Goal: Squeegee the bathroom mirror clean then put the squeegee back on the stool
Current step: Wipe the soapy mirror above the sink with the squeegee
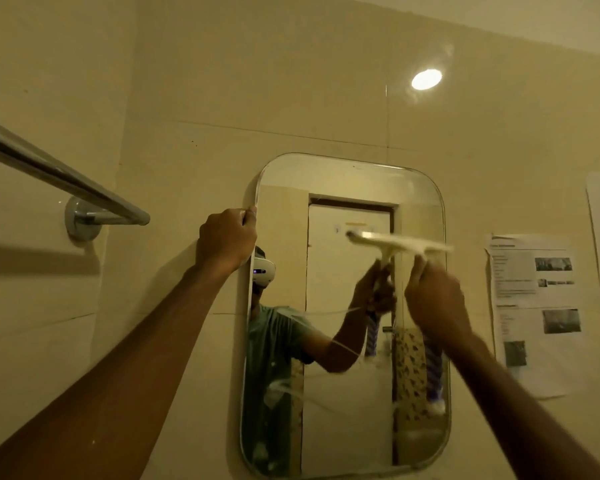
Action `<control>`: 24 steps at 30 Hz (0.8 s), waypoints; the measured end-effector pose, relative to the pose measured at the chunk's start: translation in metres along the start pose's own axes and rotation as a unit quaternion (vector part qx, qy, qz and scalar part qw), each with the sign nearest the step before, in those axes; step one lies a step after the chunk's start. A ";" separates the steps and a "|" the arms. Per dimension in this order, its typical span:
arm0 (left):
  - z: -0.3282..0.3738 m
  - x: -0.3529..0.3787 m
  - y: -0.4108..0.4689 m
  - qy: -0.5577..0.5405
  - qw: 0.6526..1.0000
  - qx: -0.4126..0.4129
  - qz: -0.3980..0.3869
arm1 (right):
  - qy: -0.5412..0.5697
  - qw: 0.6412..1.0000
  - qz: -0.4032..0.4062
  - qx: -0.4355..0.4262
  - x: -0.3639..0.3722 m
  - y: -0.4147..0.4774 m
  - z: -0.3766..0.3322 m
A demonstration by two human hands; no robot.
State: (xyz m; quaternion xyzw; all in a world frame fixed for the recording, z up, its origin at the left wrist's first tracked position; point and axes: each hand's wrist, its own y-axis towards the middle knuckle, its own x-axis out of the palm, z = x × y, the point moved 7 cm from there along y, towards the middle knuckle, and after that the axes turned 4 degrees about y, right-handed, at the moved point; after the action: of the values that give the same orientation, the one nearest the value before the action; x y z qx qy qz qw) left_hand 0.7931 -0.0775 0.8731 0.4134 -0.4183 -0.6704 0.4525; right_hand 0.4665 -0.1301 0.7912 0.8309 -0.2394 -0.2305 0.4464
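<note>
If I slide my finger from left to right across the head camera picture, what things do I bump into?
Towel bar → left hand gripping the mirror's left edge → mirror → right hand holding the squeegee → printed paper on the wall.

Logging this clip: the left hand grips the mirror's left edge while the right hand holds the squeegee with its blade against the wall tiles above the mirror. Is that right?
Not quite. In the head view the squeegee blade lies on the mirror glass, in its upper half, not on the tiles. The rest holds: left hand grips the left edge, right hand holds the squeegee.
</note>
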 end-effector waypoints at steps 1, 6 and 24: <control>0.000 0.001 0.000 0.004 1.000 0.000 0.001 | 0.001 1.000 -0.009 0.016 0.003 -0.020 0.012; -0.001 0.001 -0.004 -0.001 1.000 -0.002 0.012 | -0.023 0.999 -0.037 -0.025 -0.014 0.018 -0.019; -0.002 0.000 -0.005 -0.021 0.999 -0.038 0.018 | -0.006 0.998 -0.040 -0.045 -0.021 0.032 -0.025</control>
State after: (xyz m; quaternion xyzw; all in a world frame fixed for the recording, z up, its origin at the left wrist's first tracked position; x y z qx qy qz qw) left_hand 0.7938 -0.0764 0.8678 0.3743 -0.4094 -0.6859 0.4710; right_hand 0.4589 -0.1171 0.8348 0.8177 -0.1979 -0.2633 0.4721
